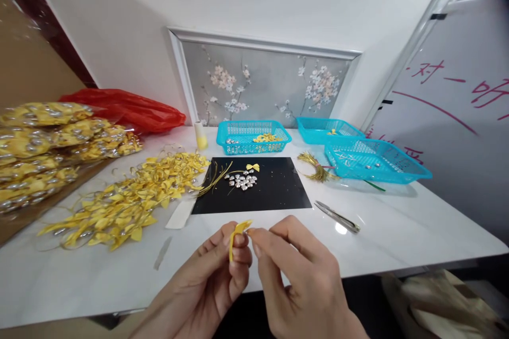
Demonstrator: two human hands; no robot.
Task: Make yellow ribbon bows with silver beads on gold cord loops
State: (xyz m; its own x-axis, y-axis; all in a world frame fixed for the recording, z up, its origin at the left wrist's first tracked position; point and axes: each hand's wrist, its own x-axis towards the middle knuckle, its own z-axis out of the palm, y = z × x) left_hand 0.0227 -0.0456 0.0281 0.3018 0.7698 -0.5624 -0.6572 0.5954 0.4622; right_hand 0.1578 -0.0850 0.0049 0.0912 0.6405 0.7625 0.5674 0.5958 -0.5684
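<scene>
Near the table's front edge, my left hand [222, 267] pinches a folded yellow ribbon piece [234, 241] between thumb and fingers. My right hand [298, 273] is closed beside it, thumb and forefinger pressed together at the ribbon's right side; whatever is between those fingertips is too small to make out. Beyond both hands lies a black mat [274, 193]. On it are a cluster of silver beads [244, 181], another yellow ribbon piece [253, 167] and some thin golden stems [214, 179].
Yellow ribbon sprigs [139, 193] are heaped at left, near bagged bundles [43, 148] and a red plastic bag [131, 108]. Blue baskets [254, 126] stand at the back and right [382, 161]. Thread snips [338, 216] lie right of the mat, below a stem bundle [318, 168].
</scene>
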